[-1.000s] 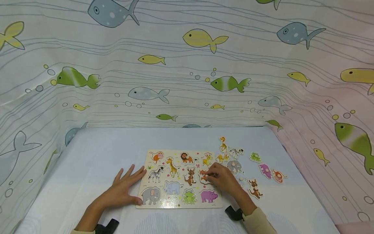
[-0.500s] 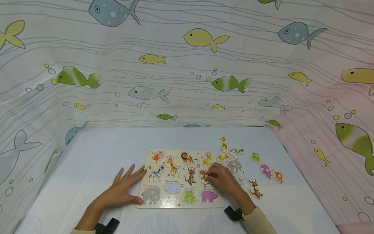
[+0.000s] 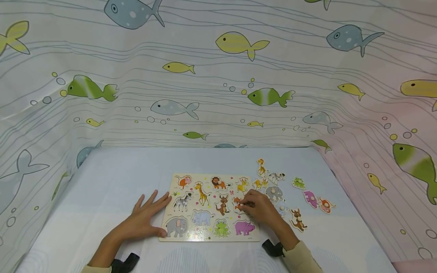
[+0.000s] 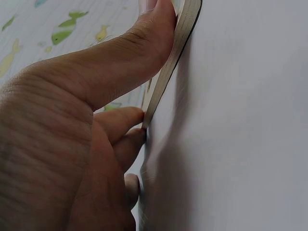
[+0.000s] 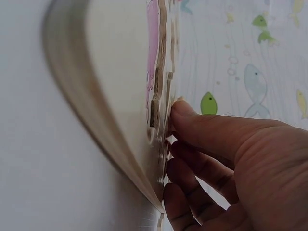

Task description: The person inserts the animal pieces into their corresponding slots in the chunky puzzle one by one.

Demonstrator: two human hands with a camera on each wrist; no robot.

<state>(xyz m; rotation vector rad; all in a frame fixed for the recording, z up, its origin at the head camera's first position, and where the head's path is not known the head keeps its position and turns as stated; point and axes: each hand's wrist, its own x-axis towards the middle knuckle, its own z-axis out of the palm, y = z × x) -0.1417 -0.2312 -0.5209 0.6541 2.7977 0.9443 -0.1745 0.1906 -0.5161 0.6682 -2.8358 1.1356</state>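
We are finding the puzzle board (image 3: 196,238) lying flat on the pale tabletop (image 3: 119,174), its animal pictures facing up. The left hand (image 3: 141,223) is resting at the board's left edge, fingers spreading apart, fingertips and thumb touching the rim. The right hand (image 3: 261,208) is pinching the orange animal piece (image 3: 237,204) between thumb and fingertips. This piece is sitting over the board's middle row, at the right; the hand is partly hiding it, so we are not confirming whether it is fully seated. Right of the board, we are recording loose pieces: the giraffe piece (image 3: 261,167) is lying farthest from the person, the elephant piece (image 3: 274,193) nearer, and the kangaroo piece (image 3: 298,220) nearest.
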